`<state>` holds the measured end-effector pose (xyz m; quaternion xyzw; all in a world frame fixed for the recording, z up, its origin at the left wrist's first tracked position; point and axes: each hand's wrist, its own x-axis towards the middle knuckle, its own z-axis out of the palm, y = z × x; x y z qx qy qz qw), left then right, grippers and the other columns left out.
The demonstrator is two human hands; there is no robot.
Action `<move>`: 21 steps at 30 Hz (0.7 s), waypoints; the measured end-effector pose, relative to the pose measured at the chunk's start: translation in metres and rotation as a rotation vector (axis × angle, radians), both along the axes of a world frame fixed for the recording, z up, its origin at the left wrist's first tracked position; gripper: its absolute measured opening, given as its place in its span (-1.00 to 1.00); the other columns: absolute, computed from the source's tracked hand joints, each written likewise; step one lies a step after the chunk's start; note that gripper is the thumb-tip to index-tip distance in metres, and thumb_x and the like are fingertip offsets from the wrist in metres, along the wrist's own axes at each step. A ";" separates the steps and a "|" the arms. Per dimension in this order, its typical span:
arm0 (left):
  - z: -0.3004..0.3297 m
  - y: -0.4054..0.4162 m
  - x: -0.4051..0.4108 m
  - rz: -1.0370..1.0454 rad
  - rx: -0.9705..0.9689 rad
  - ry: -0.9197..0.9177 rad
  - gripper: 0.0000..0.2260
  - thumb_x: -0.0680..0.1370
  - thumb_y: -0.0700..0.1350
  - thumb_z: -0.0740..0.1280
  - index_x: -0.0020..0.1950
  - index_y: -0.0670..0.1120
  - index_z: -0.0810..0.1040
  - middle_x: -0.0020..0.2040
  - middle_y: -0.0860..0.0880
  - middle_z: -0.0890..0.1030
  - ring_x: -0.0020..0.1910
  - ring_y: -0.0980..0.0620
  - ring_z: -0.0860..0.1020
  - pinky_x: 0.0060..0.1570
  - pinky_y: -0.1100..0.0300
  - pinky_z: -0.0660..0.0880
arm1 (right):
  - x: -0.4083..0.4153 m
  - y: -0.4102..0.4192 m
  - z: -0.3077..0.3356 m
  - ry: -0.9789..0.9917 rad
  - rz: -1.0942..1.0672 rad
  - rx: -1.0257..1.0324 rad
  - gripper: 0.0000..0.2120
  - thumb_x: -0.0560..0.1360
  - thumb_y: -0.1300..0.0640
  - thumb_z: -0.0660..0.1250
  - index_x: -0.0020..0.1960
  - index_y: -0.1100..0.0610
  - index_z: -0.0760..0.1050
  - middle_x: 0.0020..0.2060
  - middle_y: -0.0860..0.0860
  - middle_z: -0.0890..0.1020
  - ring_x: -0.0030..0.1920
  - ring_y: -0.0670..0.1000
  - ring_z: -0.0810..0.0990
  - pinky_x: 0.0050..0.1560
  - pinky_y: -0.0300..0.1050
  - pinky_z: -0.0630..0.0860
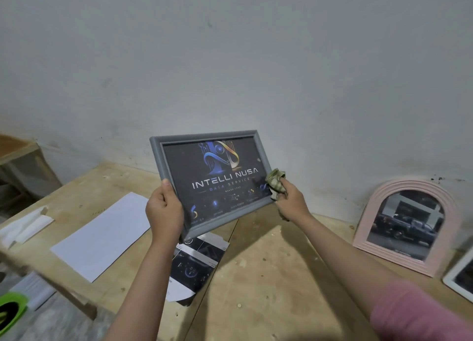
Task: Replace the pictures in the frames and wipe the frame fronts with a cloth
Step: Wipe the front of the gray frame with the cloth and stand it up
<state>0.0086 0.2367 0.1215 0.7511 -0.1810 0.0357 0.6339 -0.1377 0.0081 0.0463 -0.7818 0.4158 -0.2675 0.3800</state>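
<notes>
Item count, located relative to the fingers:

- Picture frames: three. One grey frame (212, 182) is held between the fingers (166, 187) of both hands. One pink arched frame (407, 228) leans on the wall, well to the right of the fingers. One white frame (460, 276), cut by the picture edge, lies further right and nearer.
- Cloths: one, green (275, 182), bunched in the right-hand fingers.
- Blank white sheets: one (102, 235), left of and below the fingers.
- Dark printed sheets: one (194, 266), on the tabletop (268, 276) directly below the fingers.
- Hands: two.
</notes>
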 end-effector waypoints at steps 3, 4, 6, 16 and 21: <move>0.000 0.003 0.007 0.057 -0.007 0.003 -0.57 0.66 0.01 0.06 -0.39 -0.08 0.11 -0.44 -0.02 0.20 -0.43 0.02 0.18 -0.41 0.14 0.14 | -0.012 0.004 -0.022 0.083 0.035 -0.081 -0.51 0.50 0.37 0.12 0.42 0.19 0.33 0.25 0.14 0.45 0.25 0.14 0.44 0.11 -0.27 0.29; -0.001 0.004 0.010 0.069 -0.004 -0.006 -0.57 0.66 0.01 0.05 -0.39 -0.08 0.11 -0.44 -0.02 0.20 -0.43 0.02 0.18 -0.40 0.12 0.14 | -0.016 0.005 -0.026 0.095 0.027 -0.095 -0.51 0.47 0.39 0.12 0.38 0.19 0.38 0.18 0.16 0.47 0.21 0.16 0.46 0.06 -0.29 0.28; -0.001 0.005 0.012 0.081 0.005 -0.030 -0.58 0.66 0.00 0.05 -0.38 -0.09 0.12 -0.44 -0.04 0.21 -0.43 0.02 0.18 -0.40 0.12 0.14 | -0.021 0.008 -0.023 0.027 -0.068 -0.108 -0.51 0.44 0.41 0.12 0.33 0.19 0.44 0.09 0.18 0.49 0.11 0.16 0.49 -0.04 -0.36 0.28; 0.000 -0.002 -0.006 -0.063 0.061 -0.094 -0.58 0.66 -0.02 0.06 -0.39 -0.08 0.13 -0.45 0.00 0.20 -0.44 0.05 0.18 -0.45 0.26 0.15 | 0.008 -0.015 0.048 -0.202 -0.126 -0.476 -0.48 0.40 0.42 0.11 0.34 0.22 0.42 0.30 0.15 0.40 0.19 0.21 0.39 0.16 -0.19 0.31; 0.001 -0.004 -0.008 -0.012 0.015 -0.007 -0.58 0.66 0.00 0.06 -0.38 -0.07 0.10 -0.44 0.00 0.18 -0.43 0.04 0.17 -0.42 0.21 0.13 | 0.001 -0.024 0.024 0.221 0.008 -0.537 -0.36 0.35 0.40 0.20 0.39 0.04 0.37 0.45 -0.04 0.28 0.10 0.19 0.35 -0.01 0.03 0.46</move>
